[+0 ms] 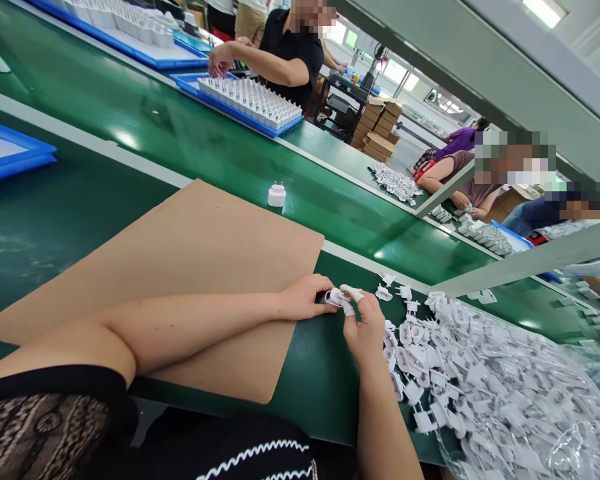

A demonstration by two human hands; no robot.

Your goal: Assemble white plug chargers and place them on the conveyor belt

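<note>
My left hand (pixel 307 297) is closed around a small white charger housing (pixel 333 298) with a dark end, just past the right corner of a brown cardboard sheet (pixel 205 260). From the other side my right hand (pixel 365 323), with white covers on its thumb and forefinger, pinches a white plug piece (pixel 344 300) against the housing. The fingers partly hide where the two parts meet. Right beside this hand lies a large heap of loose white plug pieces (pixel 460 360), partly on clear plastic.
A finished-looking white charger (pixel 277 195) stands on the green belt (pixel 220 167) ahead. Across it, a co-worker (pixel 290 60) reaches over a blue tray (pixel 280 131) of white parts. A grey metal frame (pixel 530 260) slants across the right. Another blue tray (pixel 17 163) sits at left.
</note>
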